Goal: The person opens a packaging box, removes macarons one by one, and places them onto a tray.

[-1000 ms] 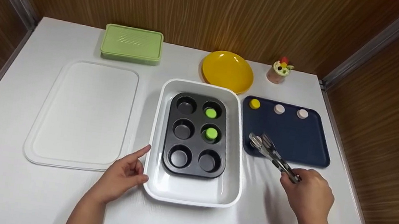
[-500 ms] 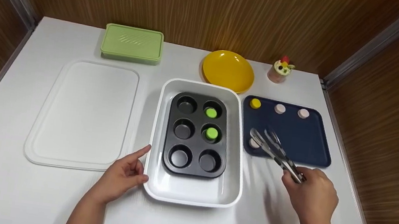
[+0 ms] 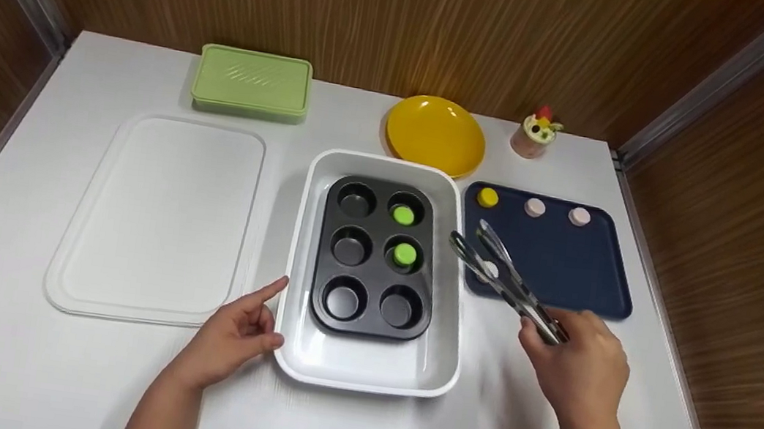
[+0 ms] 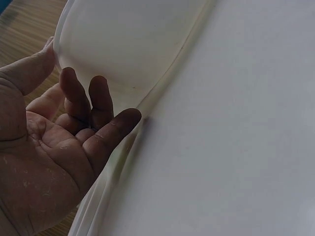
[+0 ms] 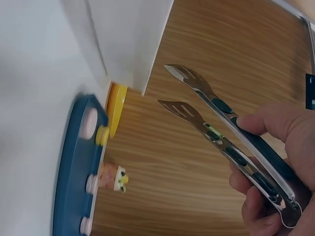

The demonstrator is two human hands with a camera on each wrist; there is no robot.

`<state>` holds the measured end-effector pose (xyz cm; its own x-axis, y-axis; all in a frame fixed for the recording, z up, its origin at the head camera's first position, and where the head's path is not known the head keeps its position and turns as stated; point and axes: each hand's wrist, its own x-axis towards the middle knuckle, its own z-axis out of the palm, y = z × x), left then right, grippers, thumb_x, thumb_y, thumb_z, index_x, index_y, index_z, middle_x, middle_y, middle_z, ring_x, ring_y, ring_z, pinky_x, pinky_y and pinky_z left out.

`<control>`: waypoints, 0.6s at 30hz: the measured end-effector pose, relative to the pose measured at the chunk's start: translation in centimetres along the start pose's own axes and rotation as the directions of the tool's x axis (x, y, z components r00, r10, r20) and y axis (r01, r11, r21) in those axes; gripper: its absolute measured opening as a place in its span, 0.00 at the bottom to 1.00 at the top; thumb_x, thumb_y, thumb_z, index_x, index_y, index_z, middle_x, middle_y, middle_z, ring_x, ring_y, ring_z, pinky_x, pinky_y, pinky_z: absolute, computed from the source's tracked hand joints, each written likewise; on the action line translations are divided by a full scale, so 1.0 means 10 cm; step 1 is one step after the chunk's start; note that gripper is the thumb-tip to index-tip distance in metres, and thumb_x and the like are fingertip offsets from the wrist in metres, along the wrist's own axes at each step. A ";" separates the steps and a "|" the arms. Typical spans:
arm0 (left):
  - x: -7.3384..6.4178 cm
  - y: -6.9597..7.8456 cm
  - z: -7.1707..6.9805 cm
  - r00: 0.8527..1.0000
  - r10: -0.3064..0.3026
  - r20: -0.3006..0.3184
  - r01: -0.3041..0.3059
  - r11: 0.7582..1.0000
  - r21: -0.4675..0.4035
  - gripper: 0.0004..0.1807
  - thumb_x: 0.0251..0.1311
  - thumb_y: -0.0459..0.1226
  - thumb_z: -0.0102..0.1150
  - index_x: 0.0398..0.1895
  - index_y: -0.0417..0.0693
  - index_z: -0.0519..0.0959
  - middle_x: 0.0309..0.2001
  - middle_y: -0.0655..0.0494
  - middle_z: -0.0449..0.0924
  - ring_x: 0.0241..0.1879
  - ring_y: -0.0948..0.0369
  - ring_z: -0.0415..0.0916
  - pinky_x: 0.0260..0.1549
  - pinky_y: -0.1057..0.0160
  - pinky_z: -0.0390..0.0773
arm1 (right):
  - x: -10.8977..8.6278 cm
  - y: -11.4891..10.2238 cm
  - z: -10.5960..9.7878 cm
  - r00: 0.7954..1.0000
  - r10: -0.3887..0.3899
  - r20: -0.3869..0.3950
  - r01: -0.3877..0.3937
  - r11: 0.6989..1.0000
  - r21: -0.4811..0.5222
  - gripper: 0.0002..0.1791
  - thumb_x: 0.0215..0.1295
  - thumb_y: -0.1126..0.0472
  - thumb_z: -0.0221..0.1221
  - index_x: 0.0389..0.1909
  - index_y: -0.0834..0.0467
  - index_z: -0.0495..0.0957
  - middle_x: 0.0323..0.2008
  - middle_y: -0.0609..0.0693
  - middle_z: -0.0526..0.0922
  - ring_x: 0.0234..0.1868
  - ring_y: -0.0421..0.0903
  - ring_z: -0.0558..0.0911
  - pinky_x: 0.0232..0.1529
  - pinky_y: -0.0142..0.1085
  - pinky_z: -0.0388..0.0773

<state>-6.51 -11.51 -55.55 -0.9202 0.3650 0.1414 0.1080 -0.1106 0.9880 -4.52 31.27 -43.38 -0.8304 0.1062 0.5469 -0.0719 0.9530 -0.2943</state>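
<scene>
My right hand (image 3: pixel 580 362) grips metal tongs (image 3: pixel 509 287), also in the right wrist view, where green inlays line the tongs (image 5: pixel 236 152). Their arms stand apart with nothing between the tips. Beneath them, a pale pink round piece (image 3: pixel 491 269) lies at the near left corner of a navy tray (image 3: pixel 567 268). My left hand (image 3: pixel 232 342) touches the left rim of a white rectangular bin (image 3: pixel 361 370) with index fingertip and thumb. Inside the bin sits a dark muffin pan (image 3: pixel 372 287); two cups of its right column hold green round pieces (image 3: pixel 405 254).
Along the tray's far edge lie a yellow piece (image 3: pixel 487 197) and two pale pink ones (image 3: pixel 535 207). Behind stand a yellow plate (image 3: pixel 437 133), a dessert cup (image 3: pixel 534 137) and a green lidded box (image 3: pixel 252 81). A white lid (image 3: pixel 160 215) lies left of the bin.
The tongs have spread apart and shifted up and left, now overlapping the bin's right rim in the head view. The pale pink piece beneath them stays on the tray. The left hand holds still.
</scene>
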 end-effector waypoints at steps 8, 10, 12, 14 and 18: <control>0.00 0.05 0.00 1.000 -0.018 -0.001 0.018 1.000 -0.003 0.42 0.62 0.23 0.69 0.78 0.27 0.61 0.32 0.57 0.75 0.32 0.67 0.72 0.32 0.73 0.74 | 0.03 -0.21 0.16 0.994 -0.097 0.039 0.096 0.995 0.031 0.10 0.46 0.64 0.77 0.31 0.61 0.90 0.24 0.53 0.81 0.21 0.53 0.76 0.21 0.50 0.71; 0.00 0.06 0.00 1.000 -0.018 -0.001 0.018 1.000 -0.006 0.42 0.62 0.23 0.69 0.78 0.27 0.61 0.32 0.56 0.75 0.32 0.67 0.72 0.32 0.73 0.74 | 0.04 -0.26 0.20 0.992 -0.115 0.048 0.113 0.993 0.036 0.10 0.46 0.64 0.77 0.31 0.61 0.90 0.24 0.53 0.80 0.22 0.53 0.76 0.21 0.50 0.72; 0.00 0.07 0.01 1.000 -0.010 -0.001 0.010 1.000 -0.010 0.42 0.62 0.23 0.68 0.78 0.26 0.60 0.32 0.56 0.75 0.31 0.67 0.72 0.32 0.72 0.74 | 0.05 -0.30 0.23 0.990 -0.121 0.065 0.119 0.992 0.036 0.10 0.46 0.64 0.78 0.31 0.60 0.90 0.24 0.53 0.80 0.22 0.53 0.77 0.21 0.50 0.72; -0.01 0.07 0.01 1.000 -0.001 0.000 0.001 1.000 -0.013 0.42 0.62 0.22 0.68 0.77 0.25 0.60 0.32 0.55 0.75 0.32 0.66 0.72 0.32 0.72 0.74 | 0.06 -0.33 0.27 0.989 -0.125 0.085 0.122 0.992 0.032 0.10 0.46 0.63 0.78 0.32 0.60 0.90 0.24 0.52 0.79 0.23 0.53 0.78 0.21 0.51 0.73; -0.01 0.07 0.01 1.000 0.004 0.001 -0.004 1.000 -0.015 0.42 0.62 0.22 0.68 0.77 0.25 0.60 0.32 0.55 0.74 0.32 0.66 0.72 0.32 0.72 0.74 | 0.08 -0.37 0.32 0.985 -0.126 0.122 0.124 0.992 0.017 0.11 0.46 0.62 0.78 0.31 0.60 0.90 0.25 0.51 0.79 0.24 0.55 0.80 0.22 0.52 0.75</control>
<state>-6.33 -11.49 -54.90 -0.9192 0.3657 0.1458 0.1065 -0.1257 0.9863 -6.67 26.93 -44.36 -0.8761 -0.0497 0.4796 -0.1841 0.9538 -0.2373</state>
